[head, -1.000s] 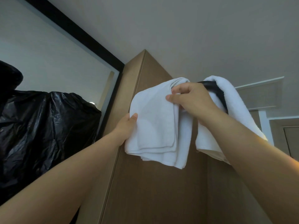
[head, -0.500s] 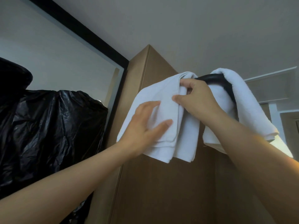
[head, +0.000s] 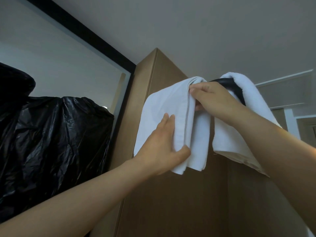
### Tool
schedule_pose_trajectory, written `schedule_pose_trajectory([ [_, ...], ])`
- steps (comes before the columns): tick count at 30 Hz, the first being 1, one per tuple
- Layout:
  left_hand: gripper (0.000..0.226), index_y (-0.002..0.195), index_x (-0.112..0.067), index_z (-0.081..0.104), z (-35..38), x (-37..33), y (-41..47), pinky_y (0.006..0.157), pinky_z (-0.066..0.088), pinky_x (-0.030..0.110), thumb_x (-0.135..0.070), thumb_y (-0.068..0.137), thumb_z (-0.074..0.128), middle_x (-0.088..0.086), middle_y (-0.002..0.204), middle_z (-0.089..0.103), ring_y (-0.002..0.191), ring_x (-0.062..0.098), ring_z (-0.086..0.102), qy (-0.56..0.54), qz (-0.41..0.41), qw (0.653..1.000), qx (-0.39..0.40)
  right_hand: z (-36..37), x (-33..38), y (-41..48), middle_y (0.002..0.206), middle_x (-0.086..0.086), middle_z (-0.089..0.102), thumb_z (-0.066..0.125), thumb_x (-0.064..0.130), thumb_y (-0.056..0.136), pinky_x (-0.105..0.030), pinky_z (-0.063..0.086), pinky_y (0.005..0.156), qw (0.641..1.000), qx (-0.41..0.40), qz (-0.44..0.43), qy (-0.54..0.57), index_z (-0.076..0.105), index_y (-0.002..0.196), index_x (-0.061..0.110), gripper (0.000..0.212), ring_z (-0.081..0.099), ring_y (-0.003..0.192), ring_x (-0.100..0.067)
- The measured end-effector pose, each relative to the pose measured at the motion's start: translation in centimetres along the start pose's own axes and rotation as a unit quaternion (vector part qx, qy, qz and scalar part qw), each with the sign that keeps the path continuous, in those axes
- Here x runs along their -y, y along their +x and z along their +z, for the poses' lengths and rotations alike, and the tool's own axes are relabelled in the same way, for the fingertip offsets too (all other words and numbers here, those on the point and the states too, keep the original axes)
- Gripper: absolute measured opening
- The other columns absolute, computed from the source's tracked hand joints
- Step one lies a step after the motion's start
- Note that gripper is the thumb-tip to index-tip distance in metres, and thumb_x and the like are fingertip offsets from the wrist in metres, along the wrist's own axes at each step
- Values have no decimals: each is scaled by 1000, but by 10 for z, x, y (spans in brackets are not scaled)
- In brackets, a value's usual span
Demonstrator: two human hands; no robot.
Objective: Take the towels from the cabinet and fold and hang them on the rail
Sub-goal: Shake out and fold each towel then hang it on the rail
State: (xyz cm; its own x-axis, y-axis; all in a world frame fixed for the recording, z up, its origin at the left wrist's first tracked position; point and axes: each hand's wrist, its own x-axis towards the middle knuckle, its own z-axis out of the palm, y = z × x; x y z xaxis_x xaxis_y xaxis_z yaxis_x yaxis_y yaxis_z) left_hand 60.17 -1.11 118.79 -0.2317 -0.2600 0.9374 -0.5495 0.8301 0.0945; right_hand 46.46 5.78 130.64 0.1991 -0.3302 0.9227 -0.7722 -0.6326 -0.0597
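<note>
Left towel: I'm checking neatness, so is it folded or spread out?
Folded: the left towel hangs in several stacked layers, and their edges show along its right side and bottom.

View was steep upward. Ceiling (head: 205, 31) was plain grey-white. A thick black frame (head: 82, 33) ran diagonally across the upper left, edging a pale pane (head: 59, 71); mirror or glass, couldn't tell. In front of it at far left, glossy crumpled black plastic sheeting (head: 51, 142) covered something bulky, with 1 small bright spot (head: 104, 106) at its top edge. Centre: tall brown wood-grain cabinet (head: 171, 202), 1 vertical seam near its left edge. Far right: white trim (head: 289, 124) under a pale recessed panel (head: 282, 93). Light was dim, cool, even.
</note>
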Motion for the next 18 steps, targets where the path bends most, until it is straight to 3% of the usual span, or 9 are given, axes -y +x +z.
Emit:
schedule_pose_trajectory([
  [2, 82, 152, -23, 14, 1, -4, -2, 104, 30, 22, -49, 80, 44, -2, 156, 29, 138, 17, 36, 18, -9, 1000, -10, 0, -1, 0, 114, -38, 53, 41, 7, 99, -38, 57, 85, 1000, 5, 0, 8, 50, 107, -22, 32, 57, 104, -45],
  [4, 67, 147, -16, 28, 0, -7, -3, 84, 40, 14, -39, 86, 42, 0, 121, 54, 104, 14, 55, 23, 12, 999, -27, 0, 0, 0, 111, -38, 56, 42, 4, 96, -41, 57, 85, 1000, -17, 5, 0, 53, 105, -21, 28, 59, 102, -44],
  [5, 57, 144, -13, 32, -2, -8, -3, 71, 38, 15, -31, 91, 41, -2, 101, 54, 85, 12, 53, 23, 29, 999, -31, 0, -1, 1, 108, -38, 58, 44, 5, 94, -44, 56, 87, 999, -35, 8, -8, 55, 102, -19, 27, 61, 100, -44],
  [7, 40, 136, -8, 39, -7, -7, -4, 63, 36, 27, -18, 97, 37, -3, 78, 48, 67, 13, 44, 29, 51, 998, -27, 1, -2, 5, 101, -36, 61, 50, 7, 90, -51, 51, 88, 996, -76, 6, -35, 60, 98, -16, 26, 59, 97, -46],
  [11, 32, 129, -3, 40, -17, -11, -7, 66, 41, 38, -11, 99, 36, 2, 76, 49, 68, 22, 48, 48, 65, 997, 2, 3, -1, 14, 98, -32, 65, 53, 5, 86, -46, 53, 84, 990, -136, 27, -38, 65, 97, -13, 24, 63, 95, -43],
  [13, 20, 116, -4, 42, -19, -16, -7, 68, 43, 42, -11, 98, 36, 7, 80, 52, 69, 24, 49, 46, 71, 996, 17, 3, -2, 17, 94, -28, 67, 53, 5, 86, -40, 54, 78, 986, -161, 41, -31, 68, 95, -9, 23, 65, 80, -33],
  [16, 16, 112, -5, 40, -16, -23, -6, 69, 44, 44, -10, 98, 35, 9, 84, 53, 71, 26, 50, 55, 79, 995, 33, 1, -3, 19, 86, -29, 64, 51, 3, 85, -35, 49, 64, 979, -193, 62, -28, 67, 97, -10, 24, 45, 69, -16],
  [18, 20, 117, -4, 40, -14, -23, -5, 68, 43, 44, -11, 98, 35, 6, 82, 50, 70, 24, 50, 65, 79, 994, 45, -2, -3, 19, 90, -30, 66, 51, 4, 84, -31, 46, 62, 977, -197, 69, -33, 67, 92, -10, 23, 48, 67, -19],
])
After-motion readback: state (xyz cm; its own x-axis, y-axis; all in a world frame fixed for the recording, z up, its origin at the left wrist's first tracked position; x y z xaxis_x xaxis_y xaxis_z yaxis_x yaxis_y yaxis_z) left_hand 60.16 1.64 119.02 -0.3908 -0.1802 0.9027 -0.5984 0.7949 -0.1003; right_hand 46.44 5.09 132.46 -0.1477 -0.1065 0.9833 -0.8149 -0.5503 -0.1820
